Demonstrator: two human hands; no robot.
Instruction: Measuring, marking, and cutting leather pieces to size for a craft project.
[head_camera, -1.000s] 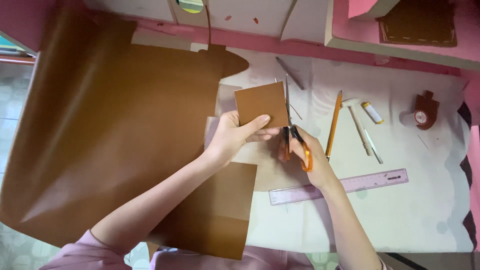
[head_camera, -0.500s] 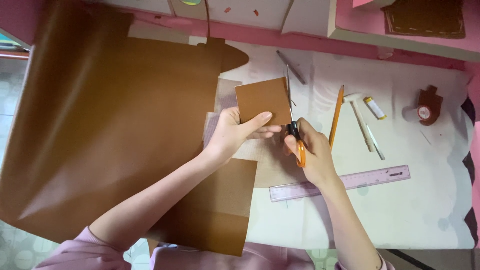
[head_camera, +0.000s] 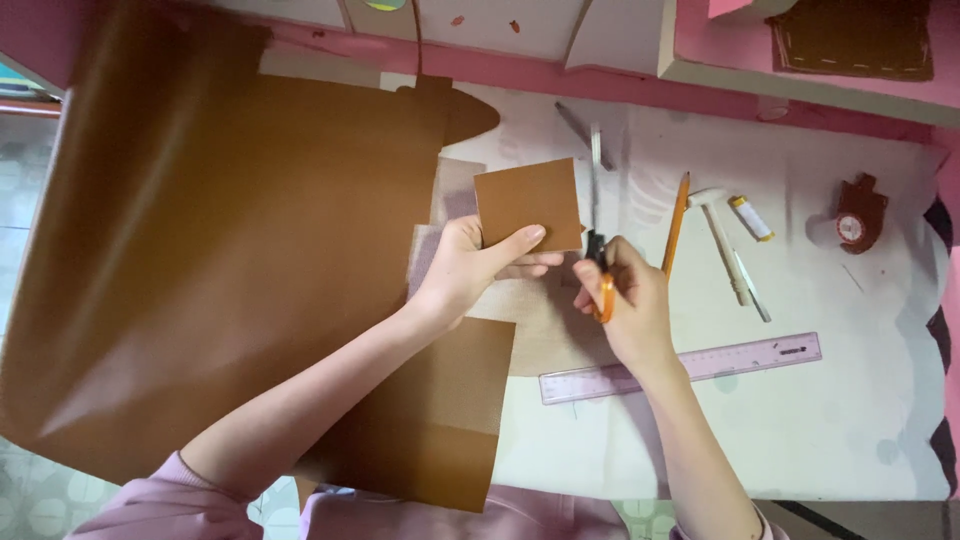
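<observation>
My left hand (head_camera: 478, 262) pinches the lower edge of a small brown leather square (head_camera: 527, 203), thumb on top, holding it above the white table. Just right of it, my right hand (head_camera: 625, 298) grips orange-handled scissors (head_camera: 598, 262); their blades point away from me along the square's right edge. A large brown leather sheet (head_camera: 220, 250) spreads over the table's left half, and a smaller brown piece (head_camera: 440, 420) lies under my left forearm.
An orange pencil (head_camera: 676, 225), a small white hammer (head_camera: 722, 248), a spool of thread (head_camera: 750, 217), a brown tape measure (head_camera: 858, 215) and a clear pink ruler (head_camera: 690, 366) lie to the right. A pink ledge (head_camera: 800, 80) runs along the far edge.
My right hand has pushed the scissors forward, away from me, along the square's right edge. My left hand keeps its hold on the square.
</observation>
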